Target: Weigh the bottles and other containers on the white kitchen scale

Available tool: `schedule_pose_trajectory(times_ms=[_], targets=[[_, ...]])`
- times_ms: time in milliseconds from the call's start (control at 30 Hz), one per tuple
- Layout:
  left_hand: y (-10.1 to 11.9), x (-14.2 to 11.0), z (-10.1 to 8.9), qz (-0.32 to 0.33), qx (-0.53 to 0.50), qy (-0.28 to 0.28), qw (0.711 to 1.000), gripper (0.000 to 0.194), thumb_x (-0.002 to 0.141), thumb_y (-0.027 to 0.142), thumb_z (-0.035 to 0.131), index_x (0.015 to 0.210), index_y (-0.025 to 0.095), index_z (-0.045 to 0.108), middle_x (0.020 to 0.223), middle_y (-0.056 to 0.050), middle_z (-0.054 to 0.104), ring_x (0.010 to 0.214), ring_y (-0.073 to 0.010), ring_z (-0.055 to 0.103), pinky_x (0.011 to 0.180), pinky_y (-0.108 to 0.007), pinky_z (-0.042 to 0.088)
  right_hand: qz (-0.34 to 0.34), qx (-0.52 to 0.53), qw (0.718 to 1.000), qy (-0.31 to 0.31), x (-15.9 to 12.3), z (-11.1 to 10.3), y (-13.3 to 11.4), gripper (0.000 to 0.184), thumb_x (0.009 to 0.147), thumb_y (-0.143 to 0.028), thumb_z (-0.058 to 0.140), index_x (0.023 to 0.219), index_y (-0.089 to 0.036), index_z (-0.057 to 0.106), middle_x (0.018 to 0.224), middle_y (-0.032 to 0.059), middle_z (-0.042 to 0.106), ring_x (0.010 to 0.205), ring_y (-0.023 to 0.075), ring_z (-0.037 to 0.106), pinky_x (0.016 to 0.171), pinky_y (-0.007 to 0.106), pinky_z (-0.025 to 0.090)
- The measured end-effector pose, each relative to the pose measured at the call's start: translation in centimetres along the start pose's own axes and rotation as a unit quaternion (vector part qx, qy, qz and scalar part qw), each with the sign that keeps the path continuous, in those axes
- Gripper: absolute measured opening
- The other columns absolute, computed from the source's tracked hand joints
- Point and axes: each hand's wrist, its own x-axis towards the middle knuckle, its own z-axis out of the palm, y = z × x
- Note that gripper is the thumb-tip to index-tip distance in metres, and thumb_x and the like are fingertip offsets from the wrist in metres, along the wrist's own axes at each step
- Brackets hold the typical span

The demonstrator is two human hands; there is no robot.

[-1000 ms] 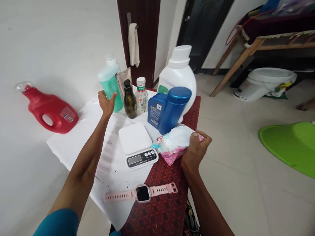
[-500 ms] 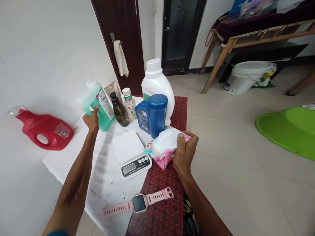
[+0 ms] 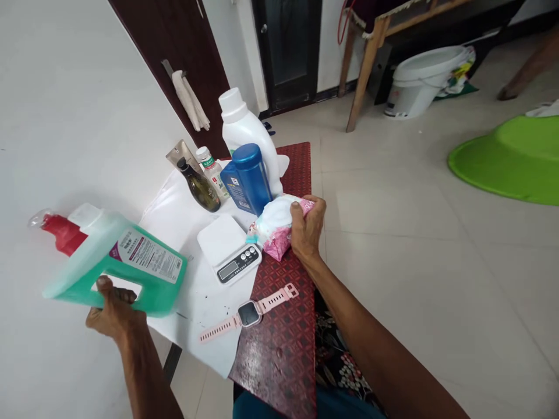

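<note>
1. Green, see-through plastic: the big bottle (image 3: 163, 294) hung tilted at the left side of the desk (image 3: 273, 366), in the person's left hand (image 3: 117, 317).
2. Left hand: closed around the bottle's handle, digits curled, their ends showing at the opening.
3. Bottle's long axis: well off upright, capped end toward the wall (image 3: 52, 128), base toward the middle of the desk. Whether that base touched the white cloth (image 3: 205, 352), I could not tell.
4. Right hand (image 3: 308, 233): clamped on one end of a pink-and-white packet (image 3: 273, 224), thumb pressed on top, the other fingers partly hidden. The packet lay lengthwise from that hand leftward, its blue tip at the right edge of the kitchen scale (image 3: 220, 238); contact uncertain.
5. Relation that mattered, in my judgement: the scale sat between the two loads, right of the bottle's base, left of the packet. Right hand was the nearer to it.
6. Round about: pink watch (image 3: 248, 314) flat, strap stretched out, nearer the person than the scale. White jug (image 3: 251, 125), blue container (image 3: 255, 177) and dark bottle (image 3: 201, 186) stood beyond the scale. Red container (image 3: 65, 235) showed partly behind the green plastic.
</note>
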Motion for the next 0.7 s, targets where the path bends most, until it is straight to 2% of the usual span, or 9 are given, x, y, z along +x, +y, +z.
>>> schedule_pose_trajectory(times_ms=[67,133,267,333,467,533,700], targets=[[1.2,-0.7,-0.7,-0.002,-0.006,-0.005,1.0,0.045,0.071,0.054,0.086,0.069,0.025,0.051,0.056,0.007,0.038,0.051,-0.0136,0.036,0.045,-0.03,0.033,-0.012,0.003,1.0,0.003,0.1,0.1,0.3,0.043,0.092,-0.055,0.054,0.121,-0.024,0.051,0.126,0.0133,0.061,0.123,0.0319,0.059,0.117,0.059,0.045],[2.3,-1.3,-0.5,0.011,-0.021,-0.031,0.999,0.055,0.073,0.063,0.086,0.069,0.026,0.047,0.057,0.006,0.036,0.053,-0.0146,0.036,0.047,-0.031,0.035,-0.022,0.0,1.0,0.005,0.2,0.2,0.6,0.04,0.092,-0.051,0.053,0.121,-0.024,0.05,0.126,0.0128,0.061,0.123,0.0316,0.059,0.117,0.058,0.045],[4.4,-2.6,1.5,0.04,-0.043,-0.077,0.995,0.073,0.078,0.082,0.076,0.063,0.024,0.035,0.059,0.004,0.03,0.054,-0.0153,0.032,0.049,-0.032,0.032,-0.032,-0.007,0.999,0.006,0.2,0.3,0.6,0.039,0.094,-0.053,0.052,0.121,-0.025,0.05,0.127,0.0132,0.061,0.124,0.0317,0.059,0.118,0.059,0.045],[5.0,-3.2,3.1,0.033,-0.058,-0.095,0.993,0.079,0.074,0.088,0.076,0.062,0.023,0.033,0.059,0.004,0.03,0.055,-0.0143,0.032,0.049,-0.031,0.031,-0.033,-0.01,0.999,0.008,0.2,0.3,0.4,0.04,0.095,-0.056,0.052,0.12,-0.025,0.05,0.126,0.0143,0.061,0.123,0.0321,0.059,0.117,0.06,0.045],[4.5,-4.7,6.1,0.0,-0.092,-0.146,0.985,0.086,0.059,0.093,0.084,0.063,0.023,0.035,0.058,0.006,0.029,0.055,-0.0116,0.032,0.048,-0.029,0.028,-0.036,-0.015,0.999,0.02,0.0,0.3,0.1,0.043,0.098,-0.061,0.05,0.118,-0.024,0.051,0.122,0.0148,0.063,0.119,0.0314,0.061,0.114,0.058,0.048],[3.7,-5.4,7.5,-0.009,-0.109,-0.166,0.98,0.086,0.058,0.092,0.087,0.064,0.024,0.036,0.058,0.006,0.029,0.053,-0.0104,0.032,0.046,-0.028,0.028,-0.039,-0.017,0.999,0.024,0.0,0.3,0.2,0.044,0.099,-0.063,0.05,0.118,-0.024,0.052,0.121,0.0144,0.064,0.117,0.031,0.062,0.112,0.057,0.049],[2.0,-6.5,10.5,0.017,-0.135,-0.187,0.973,0.089,0.053,0.097,0.086,0.06,0.025,0.035,0.054,0.007,0.027,0.047,-0.0082,0.03,0.04,-0.026,0.024,-0.048,-0.019,0.998,0.028,0.1,0.3,0.6,0.046,0.102,-0.066,0.052,0.119,-0.024,0.054,0.122,0.0137,0.065,0.117,0.0315,0.063,0.111,0.058,0.051]])
